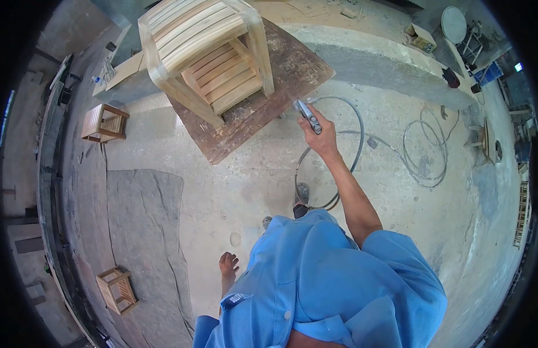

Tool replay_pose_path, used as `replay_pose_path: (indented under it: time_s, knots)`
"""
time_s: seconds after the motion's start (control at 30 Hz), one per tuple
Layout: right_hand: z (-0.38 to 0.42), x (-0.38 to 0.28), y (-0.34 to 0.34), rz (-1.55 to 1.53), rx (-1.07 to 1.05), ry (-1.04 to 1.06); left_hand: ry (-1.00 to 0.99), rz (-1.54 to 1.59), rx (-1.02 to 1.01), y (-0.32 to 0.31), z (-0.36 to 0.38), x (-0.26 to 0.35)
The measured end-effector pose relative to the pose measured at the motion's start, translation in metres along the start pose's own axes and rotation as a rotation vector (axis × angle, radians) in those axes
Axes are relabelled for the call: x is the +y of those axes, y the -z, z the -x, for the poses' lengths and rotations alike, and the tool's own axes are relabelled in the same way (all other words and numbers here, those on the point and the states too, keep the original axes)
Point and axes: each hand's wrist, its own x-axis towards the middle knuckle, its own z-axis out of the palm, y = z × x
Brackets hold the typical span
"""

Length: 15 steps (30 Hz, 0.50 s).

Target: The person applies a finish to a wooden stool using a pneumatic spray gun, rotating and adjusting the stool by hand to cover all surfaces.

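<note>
My right hand (320, 137) is wrapped around a silver spray gun (308, 115), which points up and left toward a slatted wooden stool (200, 35). The stool stands on a brown, stained board (286, 69), and its upper part runs out of the frame's top. A gap separates the gun from the stool's nearest leg. Low beside my body, my left hand (228, 265) holds nothing, its fingers apart and slightly curled.
A dark hose (362, 124) loops over the concrete floor by my foot (302, 193). Two smaller wooden stools (105, 123) are at left, one beside a grey sheet (142, 226). A low concrete ledge (391, 66) runs behind the board; a cardboard box (421, 38) sits at upper right.
</note>
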Motion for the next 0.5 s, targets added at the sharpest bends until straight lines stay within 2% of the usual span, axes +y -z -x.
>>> replay_pose_path:
  time_s: [0.1, 0.3, 0.43, 0.5]
  knots:
    - [0.009, 0.027, -0.009, 0.046, 0.005, -0.04, -0.011, 0.006, 0.023, -0.007, 0.006, 0.006]
    - [0.013, 0.053, -0.017, 0.223, -0.142, -0.198, 0.006, 0.021, 0.018, -0.018, 0.007, 0.009]
    - [-0.012, 0.043, -0.008, 0.039, -0.024, -0.036, 0.068, 0.017, 0.026, -0.019, 0.002, 0.001]
    - [-0.035, -0.001, 0.014, -0.079, -0.026, 0.005, 0.084, 0.016, 0.024, -0.024, -0.001, 0.004]
